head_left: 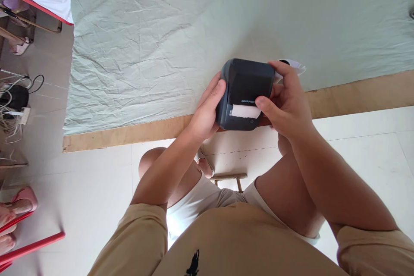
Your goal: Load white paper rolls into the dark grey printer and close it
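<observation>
A dark label printer [249, 82] is held up over the table's near edge, its lettered face towards me. White paper [246, 111] sticks out of the slot below its lid. My left hand [208, 108] grips the printer's left side, with the thumb along the edge. On the right side, my right hand [287, 101] holds it, the thumb by the lettering near the paper and the index finger at the upper corner. A white roll or strip of paper [293, 65] shows behind my right hand, partly hidden.
A pale green cloth [145, 51] covers the table, leaving a wooden edge [129, 136] bare. Tangled cables [13, 103] lie on the floor at left. Red stool legs [39, 246] and another person's feet [24, 200] are at lower left.
</observation>
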### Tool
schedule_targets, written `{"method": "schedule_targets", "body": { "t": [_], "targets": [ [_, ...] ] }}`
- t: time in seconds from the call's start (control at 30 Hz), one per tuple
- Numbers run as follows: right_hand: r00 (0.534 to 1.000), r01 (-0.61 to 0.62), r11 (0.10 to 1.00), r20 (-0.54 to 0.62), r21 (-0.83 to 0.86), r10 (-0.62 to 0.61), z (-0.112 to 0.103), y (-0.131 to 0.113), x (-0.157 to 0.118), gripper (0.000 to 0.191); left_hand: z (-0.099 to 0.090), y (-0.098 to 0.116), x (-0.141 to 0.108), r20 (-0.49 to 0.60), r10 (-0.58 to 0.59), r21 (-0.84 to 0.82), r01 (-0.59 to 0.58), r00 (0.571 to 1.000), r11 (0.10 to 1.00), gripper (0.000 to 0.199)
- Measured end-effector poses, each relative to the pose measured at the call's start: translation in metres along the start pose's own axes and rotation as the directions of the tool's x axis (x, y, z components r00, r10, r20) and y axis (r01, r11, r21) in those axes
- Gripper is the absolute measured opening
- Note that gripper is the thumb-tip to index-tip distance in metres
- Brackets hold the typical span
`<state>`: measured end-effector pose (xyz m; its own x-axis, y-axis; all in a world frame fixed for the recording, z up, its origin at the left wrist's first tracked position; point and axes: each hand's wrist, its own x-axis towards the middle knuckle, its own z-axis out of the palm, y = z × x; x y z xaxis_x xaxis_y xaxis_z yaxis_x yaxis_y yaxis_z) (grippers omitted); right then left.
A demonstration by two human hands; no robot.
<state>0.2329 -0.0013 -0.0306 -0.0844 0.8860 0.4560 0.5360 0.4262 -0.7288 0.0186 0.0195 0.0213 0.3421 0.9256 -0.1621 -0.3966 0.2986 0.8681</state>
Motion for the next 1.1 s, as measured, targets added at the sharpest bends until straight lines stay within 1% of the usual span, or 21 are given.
{"method": "schedule_targets", "body": {
  "t": [0.1, 0.13, 0.2, 0.3, 0.37, 0.43, 0.5, 0.57, 0.6, 0.67, 0.7, 0.73, 0.77, 0.8, 0.83, 0.87, 0.9, 0.97, 1.0, 1.07, 1.1],
  "targets": [
    [0.997, -0.072, 0.974, 0.005, 0.214, 0.073, 0.001, -0.004, -0.003, 0.062, -0.002, -0.006, 0.003, -0.031, -0.009, -0.039, 0.007, 0.999, 0.999, 0.039],
    [0.995, -0.097, 0.965, 0.008, 0.245, 0.098, 0.001, -0.007, -0.004, 0.063, -0.003, -0.007, 0.004, -0.051, -0.009, -0.040, 0.007, 0.999, 0.999, 0.042],
    [0.990, -0.143, 0.957, 0.019, 0.251, 0.143, 0.001, -0.011, -0.004, 0.065, -0.004, -0.009, 0.004, -0.097, -0.012, -0.033, 0.009, 0.995, 0.999, 0.047],
    [0.989, -0.146, 0.960, 0.011, 0.240, 0.148, 0.000, -0.014, -0.004, 0.072, -0.004, -0.010, 0.003, -0.153, -0.019, -0.031, 0.014, 0.988, 0.999, 0.056],
    [0.991, -0.135, 0.965, 0.009, 0.226, 0.136, -0.003, -0.016, -0.004, 0.076, -0.004, -0.010, 0.003, -0.167, -0.014, -0.039, 0.008, 0.986, 0.999, 0.056],
    [0.988, -0.151, 0.972, -0.006, 0.182, 0.154, -0.006, -0.020, -0.004, 0.077, -0.003, -0.010, 0.005, -0.168, -0.007, -0.056, -0.002, 0.986, 0.998, 0.053],
    [0.983, -0.153, 0.977, -0.078, 0.148, 0.166, -0.006, -0.027, -0.003, 0.070, -0.003, -0.009, 0.006, -0.149, -0.028, -0.079, 0.016, 0.988, 0.997, 0.051],
    [0.969, -0.110, 0.980, -0.204, 0.164, 0.143, -0.003, -0.035, 0.001, 0.054, -0.004, -0.009, 0.007, -0.111, -0.057, -0.086, 0.048, 0.992, 0.995, 0.050],
    [0.955, -0.072, 0.981, -0.270, 0.182, 0.120, -0.001, -0.039, 0.005, 0.045, -0.004, -0.009, 0.007, -0.092, -0.064, -0.078, 0.057, 0.994, 0.995, 0.050],
    [0.905, 0.018, 0.981, -0.421, 0.192, 0.066, 0.002, -0.046, 0.014, 0.030, -0.005, -0.009, 0.007, -0.070, -0.056, -0.051, 0.053, 0.996, 0.997, 0.049],
    [0.883, 0.042, 0.985, -0.468, 0.166, 0.041, 0.002, -0.049, 0.019, 0.025, -0.005, -0.009, 0.006, -0.071, -0.050, -0.037, 0.047, 0.996, 0.998, 0.048],
    [0.878, 0.041, 0.993, -0.479, 0.111, 0.017, 0.000, -0.050, 0.024, 0.021, -0.006, -0.009, 0.005, -0.073, -0.047, -0.026, 0.045, 0.996, 0.999, 0.049],
    [0.887, 0.029, 0.999, -0.462, 0.027, -0.013, -0.002, -0.051, 0.029, 0.018, -0.005, -0.009, 0.005, -0.074, -0.048, -0.017, 0.047, 0.996, 0.999, 0.049],
    [0.916, 0.011, 0.997, -0.398, -0.071, -0.039, -0.005, -0.051, 0.034, 0.013, -0.005, -0.008, 0.004, -0.076, -0.050, -0.007, 0.049, 0.996, 0.999, 0.050],
    [0.951, 0.005, 0.985, -0.304, -0.174, -0.059, -0.009, -0.050, 0.038, 0.009, -0.004, -0.007, 0.003, -0.080, -0.052, 0.005, 0.052, 0.995, 0.999, 0.049],
    [0.981, 0.009, 0.964, -0.184, -0.265, -0.059, -0.013, -0.048, 0.042, 0.006, -0.004, -0.006, 0.002, -0.083, -0.051, 0.018, 0.053, 0.995, 0.998, 0.049],
    [0.996, 0.019, 0.942, -0.075, -0.334, -0.047, -0.016, -0.047, 0.045, 0.005, -0.003, -0.005, 0.002, -0.084, -0.048, 0.031, 0.051, 0.995, 0.998, 0.048],
    [0.994, 0.023, 0.909, 0.104, -0.416, 0.022, -0.023, -0.047, 0.050, 0.016, -0.002, -0.003, 0.001, -0.074, -0.043, 0.046, 0.047, 0.996, 0.998, 0.046],
    [0.985, 0.018, 0.900, 0.163, -0.436, 0.059, -0.027, -0.048, 0.052, 0.024, -0.001, -0.003, 0.001, -0.063, -0.042, 0.046, 0.045, 0.997, 0.998, 0.046],
    [0.974, 0.012, 0.908, 0.210, -0.419, 0.084, -0.033, -0.053, 0.053, 0.035, 0.000, -0.003, 0.001, -0.045, -0.040, 0.038, 0.041, 0.998, 0.998, 0.045],
    [0.973, 0.004, 0.928, 0.217, -0.374, 0.083, -0.037, -0.054, 0.052, 0.037, 0.000, -0.003, 0.001, -0.048, -0.037, 0.032, 0.039, 0.998, 0.999, 0.044]
  ]
}}
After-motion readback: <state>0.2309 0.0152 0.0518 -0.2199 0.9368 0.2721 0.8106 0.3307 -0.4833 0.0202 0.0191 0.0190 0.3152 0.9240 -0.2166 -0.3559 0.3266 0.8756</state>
